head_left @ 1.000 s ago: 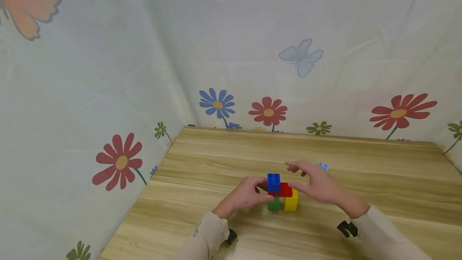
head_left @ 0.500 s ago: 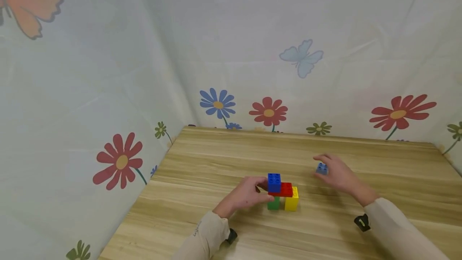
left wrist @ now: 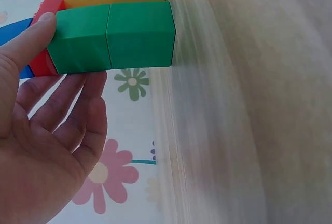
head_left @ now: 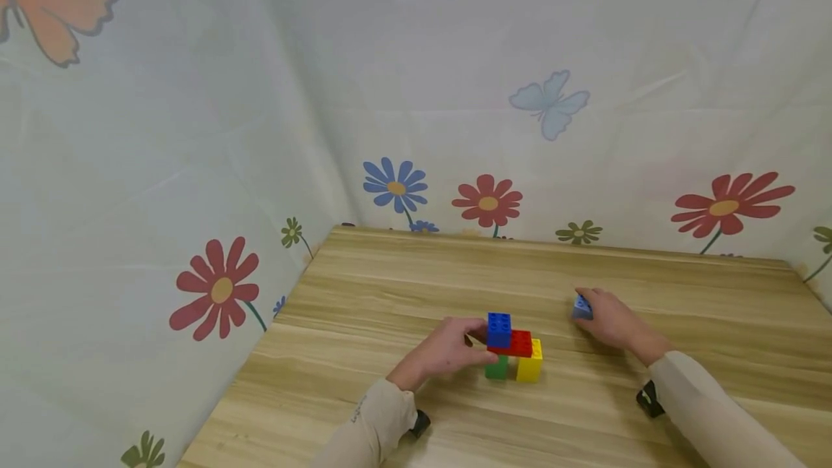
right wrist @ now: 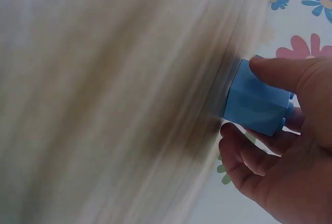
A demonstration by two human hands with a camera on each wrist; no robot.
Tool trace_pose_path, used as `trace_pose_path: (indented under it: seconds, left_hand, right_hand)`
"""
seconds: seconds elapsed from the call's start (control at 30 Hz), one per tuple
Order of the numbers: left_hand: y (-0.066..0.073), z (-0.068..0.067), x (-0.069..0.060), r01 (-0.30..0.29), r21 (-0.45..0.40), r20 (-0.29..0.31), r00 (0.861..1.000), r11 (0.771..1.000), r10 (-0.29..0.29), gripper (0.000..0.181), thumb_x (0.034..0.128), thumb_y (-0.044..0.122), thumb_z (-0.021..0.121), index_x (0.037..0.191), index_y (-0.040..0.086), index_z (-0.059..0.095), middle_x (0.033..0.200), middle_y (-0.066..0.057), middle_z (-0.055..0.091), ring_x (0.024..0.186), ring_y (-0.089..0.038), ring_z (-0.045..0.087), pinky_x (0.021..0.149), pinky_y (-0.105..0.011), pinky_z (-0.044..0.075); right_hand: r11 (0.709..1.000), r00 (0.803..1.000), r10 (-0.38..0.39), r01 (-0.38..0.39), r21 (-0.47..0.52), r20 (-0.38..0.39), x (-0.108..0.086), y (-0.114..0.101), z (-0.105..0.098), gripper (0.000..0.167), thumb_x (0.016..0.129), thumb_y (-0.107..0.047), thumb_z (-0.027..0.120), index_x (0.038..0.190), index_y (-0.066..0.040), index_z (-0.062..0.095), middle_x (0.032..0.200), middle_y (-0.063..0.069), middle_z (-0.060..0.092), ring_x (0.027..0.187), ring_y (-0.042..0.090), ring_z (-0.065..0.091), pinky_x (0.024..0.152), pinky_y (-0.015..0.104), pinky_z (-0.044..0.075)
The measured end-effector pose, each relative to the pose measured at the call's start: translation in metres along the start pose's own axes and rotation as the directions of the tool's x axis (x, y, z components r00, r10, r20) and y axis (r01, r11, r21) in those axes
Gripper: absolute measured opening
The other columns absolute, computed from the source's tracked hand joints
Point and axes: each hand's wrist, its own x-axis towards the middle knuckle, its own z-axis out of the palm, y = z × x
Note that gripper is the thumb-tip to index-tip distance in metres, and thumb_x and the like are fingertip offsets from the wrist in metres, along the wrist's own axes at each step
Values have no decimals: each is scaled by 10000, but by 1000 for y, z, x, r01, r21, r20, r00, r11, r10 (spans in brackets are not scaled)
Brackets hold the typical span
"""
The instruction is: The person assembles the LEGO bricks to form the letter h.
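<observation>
A small arch of toy building bricks stands on the table. Two stacked green bricks (left wrist: 140,35) and a yellow pair (head_left: 529,365) form its legs. Across them lies a red brick (head_left: 521,343), with a dark blue brick (head_left: 499,331) on its left end. My left hand (head_left: 448,347) grips the arch from the left, thumb at the top of the green leg and fingers behind. Farther back to the right, my right hand (head_left: 614,321) holds a light blue brick (right wrist: 257,99) between thumb and fingers; its studs face the palm in the right wrist view.
The wood-grain table (head_left: 403,266) meets a pale cloth backdrop (head_left: 416,56) printed with flowers and butterflies at its back and left edges. Dark straps (head_left: 650,399) show at both wrists below the beige sleeves.
My right hand has left the arch, moved right and back, and closed its fingers on the light blue brick. The left hand stays at the arch.
</observation>
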Motion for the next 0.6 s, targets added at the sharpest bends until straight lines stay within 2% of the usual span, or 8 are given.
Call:
trace_pose_path:
  seconds: [0.3,0.6]
  left_hand:
    - [2,0,2,-7,5,8,1000,1000,7,261,947,233,830,1173,136,744,1093,59,747,961,-50,626,884,-233,524]
    - [0,1,4,-17,-6,6,1000,1000,17,247,947,219,831,1161,127,748,1088,48,753,1003,-124,666,878,-231,523]
  right_hand:
    - [1000,1000,-7,7,23,21,1,1,0,465,959,-66,744,1305,187,566,1259,381,632,1153,523,634,981,652,499]
    - [997,999,-33,34,69,-17,-5,-19,-7,486,964,-82,744,1353,151,566,1334,372,608,1193,528,619,1007,674,482]
